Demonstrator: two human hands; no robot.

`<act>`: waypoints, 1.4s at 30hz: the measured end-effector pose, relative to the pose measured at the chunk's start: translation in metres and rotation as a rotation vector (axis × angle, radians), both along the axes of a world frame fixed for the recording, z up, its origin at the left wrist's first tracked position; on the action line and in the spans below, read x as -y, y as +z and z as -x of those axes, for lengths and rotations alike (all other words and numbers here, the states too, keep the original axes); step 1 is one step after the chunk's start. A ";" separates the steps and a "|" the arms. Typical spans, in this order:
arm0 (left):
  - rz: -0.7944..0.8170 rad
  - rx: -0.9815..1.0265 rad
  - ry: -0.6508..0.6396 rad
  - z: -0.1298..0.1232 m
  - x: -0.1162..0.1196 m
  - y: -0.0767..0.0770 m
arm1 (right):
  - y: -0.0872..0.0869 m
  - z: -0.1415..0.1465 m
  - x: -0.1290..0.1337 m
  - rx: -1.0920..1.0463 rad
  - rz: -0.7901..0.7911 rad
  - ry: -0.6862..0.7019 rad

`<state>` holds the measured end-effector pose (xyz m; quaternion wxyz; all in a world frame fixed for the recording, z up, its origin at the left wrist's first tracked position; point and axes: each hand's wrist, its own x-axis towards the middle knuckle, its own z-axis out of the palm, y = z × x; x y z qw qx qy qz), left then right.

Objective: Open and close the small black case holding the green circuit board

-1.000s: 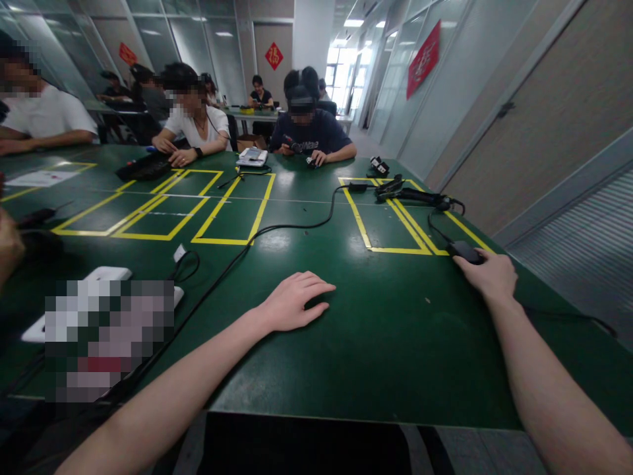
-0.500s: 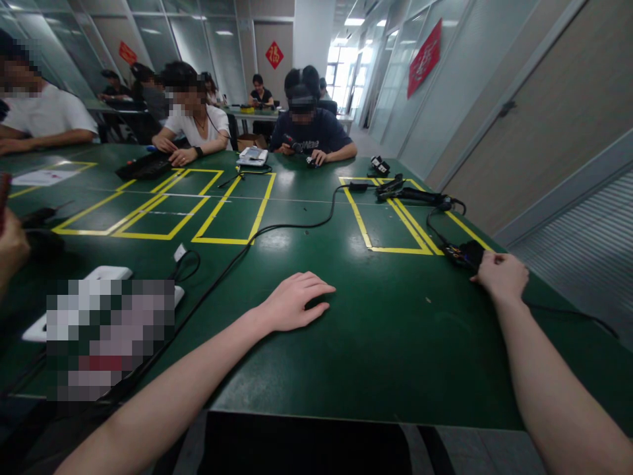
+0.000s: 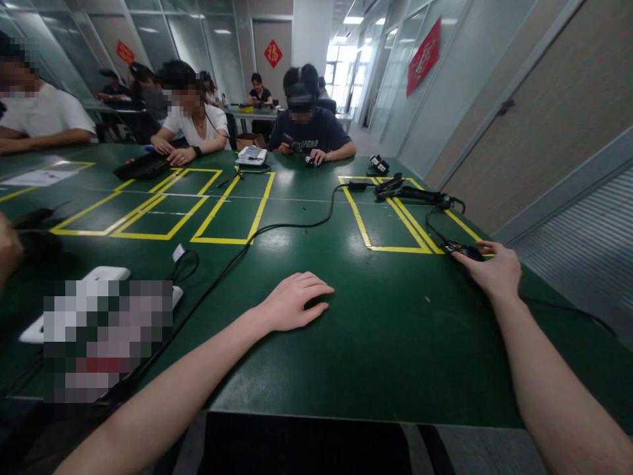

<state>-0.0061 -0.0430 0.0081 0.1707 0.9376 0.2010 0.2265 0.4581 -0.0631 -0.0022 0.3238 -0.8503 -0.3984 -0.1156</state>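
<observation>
My left hand [image 3: 299, 301] rests palm down on the green table [image 3: 376, 356], its fingers stretched out and thumb apart, holding nothing. At the right edge of the table, my right hand [image 3: 497, 272] has its thumb and fingers around a small dark device with coloured wires [image 3: 465, 249]. The hand covers part of that device, so its exact kind cannot be made out. A black cable runs from it toward a black handheld tool [image 3: 418, 194] lying farther back.
A black cord [image 3: 277, 226] crosses the table. Yellow tape outlines [image 3: 400, 250] mark the surface. A white power strip [image 3: 34, 330] and a blurred-out object [image 3: 133, 336] lie at left. A black tray [image 3: 143, 165] sits farther back, where several people work. A black-and-white part [image 3: 379, 164] lies at the back right.
My right hand has shifted slightly and opened its grasp around the dark wired device, the thumb now reaching along its near side. My left hand has stayed in place.
</observation>
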 end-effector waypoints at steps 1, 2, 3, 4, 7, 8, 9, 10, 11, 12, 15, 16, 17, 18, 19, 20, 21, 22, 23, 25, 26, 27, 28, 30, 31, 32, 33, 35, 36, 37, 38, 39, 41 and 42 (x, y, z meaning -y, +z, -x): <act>-0.001 0.001 -0.002 0.000 0.000 0.000 | 0.003 0.002 0.000 -0.027 0.003 -0.014; -0.002 0.003 -0.004 0.000 0.000 -0.001 | 0.006 0.005 0.001 -0.050 0.003 -0.027; -0.002 0.005 -0.005 0.000 0.000 -0.001 | 0.009 0.007 0.001 -0.061 -0.003 -0.034; -0.001 0.006 -0.007 0.000 -0.001 -0.001 | 0.011 0.009 0.001 -0.061 -0.014 -0.033; -0.001 0.013 -0.008 0.000 -0.001 -0.002 | 0.015 0.015 0.002 -0.077 -0.008 -0.023; -0.001 0.013 -0.008 0.000 -0.001 -0.002 | 0.016 0.017 0.002 -0.095 0.021 -0.021; 0.002 0.010 -0.007 0.000 -0.001 -0.002 | 0.016 0.018 0.002 -0.110 0.059 -0.023; 0.004 0.008 -0.007 0.000 -0.001 -0.002 | 0.017 0.019 0.002 -0.116 0.102 -0.029; 0.006 0.004 -0.008 0.000 -0.001 -0.002 | 0.016 0.020 0.002 -0.110 0.142 -0.036; 0.008 0.000 -0.009 0.001 -0.001 -0.001 | 0.016 0.020 0.001 -0.096 0.175 -0.042; 0.010 -0.014 -0.009 0.001 -0.001 -0.001 | 0.015 0.019 -0.001 -0.042 0.226 -0.042; 0.010 -0.020 -0.007 0.001 -0.001 -0.001 | 0.015 0.019 -0.002 -0.037 0.237 -0.036; 0.011 -0.023 -0.005 0.001 -0.001 -0.001 | 0.015 0.019 -0.002 -0.036 0.246 -0.030; 0.011 -0.024 -0.004 0.001 -0.001 -0.002 | 0.015 0.020 -0.003 -0.039 0.253 -0.025; 0.010 -0.023 -0.005 0.001 -0.001 -0.002 | 0.014 0.020 -0.003 -0.045 0.258 -0.022; 0.009 -0.020 -0.004 0.001 -0.001 -0.002 | 0.014 0.020 -0.003 -0.051 0.260 -0.018; 0.008 -0.017 -0.003 0.001 -0.001 -0.003 | 0.014 0.021 -0.003 -0.056 0.257 -0.015; 0.007 -0.015 -0.003 0.001 -0.001 -0.003 | 0.014 0.021 -0.003 -0.059 0.252 -0.010; 0.006 -0.014 -0.003 0.000 -0.001 -0.003 | 0.014 0.021 -0.003 -0.062 0.246 -0.006; 0.004 -0.015 -0.004 0.001 -0.001 -0.003 | 0.013 0.021 -0.002 -0.069 0.235 0.005; 0.005 -0.016 -0.004 0.001 -0.001 -0.003 | 0.013 0.021 -0.002 -0.072 0.229 0.010; 0.005 -0.018 -0.004 0.001 -0.001 -0.003 | 0.013 0.020 -0.002 -0.074 0.222 0.014; 0.005 -0.019 -0.004 0.001 -0.001 -0.003 | 0.012 0.020 -0.002 -0.074 0.214 0.017; 0.007 -0.021 -0.004 0.001 -0.001 -0.003 | 0.012 0.019 -0.002 -0.073 0.195 0.019; 0.008 -0.021 -0.006 0.001 -0.001 -0.003 | 0.012 0.019 -0.002 -0.072 0.185 0.018; 0.007 -0.020 -0.007 0.001 -0.001 -0.003 | 0.012 0.019 -0.003 -0.071 0.176 0.018; 0.006 -0.018 -0.006 0.000 -0.001 -0.004 | 0.012 0.019 -0.003 -0.070 0.169 0.019; 0.003 -0.016 -0.005 0.000 -0.001 -0.004 | 0.012 0.020 -0.003 -0.068 0.156 0.028; 0.001 -0.015 -0.004 0.000 -0.001 -0.004 | 0.012 0.020 -0.003 -0.067 0.148 0.041; -0.001 -0.015 -0.004 0.000 -0.001 -0.003 | 0.012 0.021 -0.002 -0.069 0.139 0.058; -0.002 -0.017 -0.005 0.000 -0.001 -0.003 | 0.012 0.021 -0.002 -0.074 0.129 0.074; -0.002 -0.019 -0.005 0.000 -0.001 -0.003 | 0.013 0.022 -0.002 -0.086 0.116 0.089; 0.000 -0.021 -0.005 0.000 -0.001 -0.002 | 0.014 0.024 -0.001 -0.124 0.090 0.103; 0.001 -0.021 -0.005 0.000 -0.001 -0.001 | 0.015 0.024 0.000 -0.147 0.080 0.098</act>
